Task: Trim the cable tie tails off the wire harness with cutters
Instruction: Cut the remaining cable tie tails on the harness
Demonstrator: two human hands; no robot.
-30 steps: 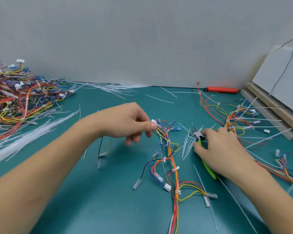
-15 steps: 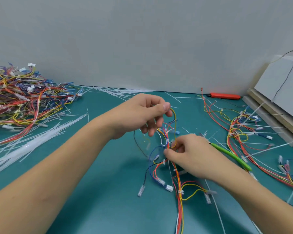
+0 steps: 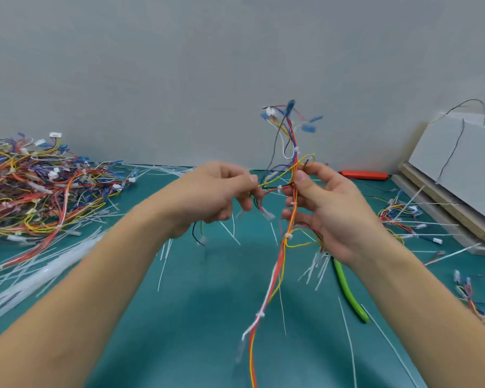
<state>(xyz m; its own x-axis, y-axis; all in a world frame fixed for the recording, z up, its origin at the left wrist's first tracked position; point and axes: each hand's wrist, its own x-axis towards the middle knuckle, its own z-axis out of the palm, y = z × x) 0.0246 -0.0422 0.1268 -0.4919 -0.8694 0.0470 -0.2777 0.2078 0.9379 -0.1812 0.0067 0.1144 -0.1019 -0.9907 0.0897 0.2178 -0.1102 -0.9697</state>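
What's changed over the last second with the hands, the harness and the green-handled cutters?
The multicoloured wire harness went from lying on the teal mat to lifted upright. The left hand kept its pinch on the wires and rose. The right hand, earlier at the green-handled cutters, now grips the bundle too; the cutters hang below it. The left harness pile and orange tool stayed.

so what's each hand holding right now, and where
Both hold the wire harness: left hand pinches a side branch, right hand grips the main trunk. Green-handled cutters hang below the right hand.

Teal bench mat (image 3: 196, 326), harness pile (image 3: 34, 189), loose cable ties (image 3: 25, 278), green-handled cutters (image 3: 350, 292)
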